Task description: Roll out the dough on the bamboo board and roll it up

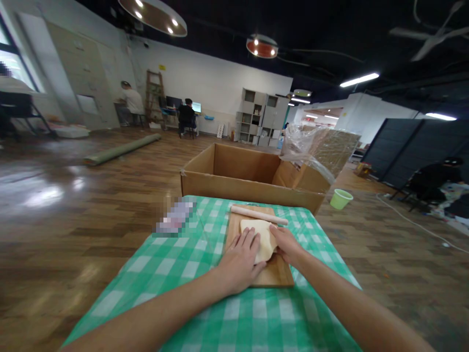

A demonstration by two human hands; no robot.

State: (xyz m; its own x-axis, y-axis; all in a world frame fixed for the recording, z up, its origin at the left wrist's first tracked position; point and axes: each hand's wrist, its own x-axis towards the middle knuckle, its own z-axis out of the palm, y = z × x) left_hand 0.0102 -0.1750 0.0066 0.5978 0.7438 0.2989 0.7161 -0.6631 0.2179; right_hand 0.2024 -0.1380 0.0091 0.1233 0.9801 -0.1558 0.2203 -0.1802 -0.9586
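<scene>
A flattened sheet of pale dough lies on a wooden cutting board. My left hand rests on the dough's left part with its fingers stretched out and lying flat. At the right edge, my right hand pinches the dough between thumb and fingers; the fingertips beneath are partly hidden. Across the board's far end lies a light wooden rolling pin, apart from both hands.
A green-and-white checked cloth covers the table. A blurred-out flat item lies at its far left corner. Beyond the table stands a large open cardboard box with plastic wrap. A green bucket is on the floor at right. Several people sit farther off.
</scene>
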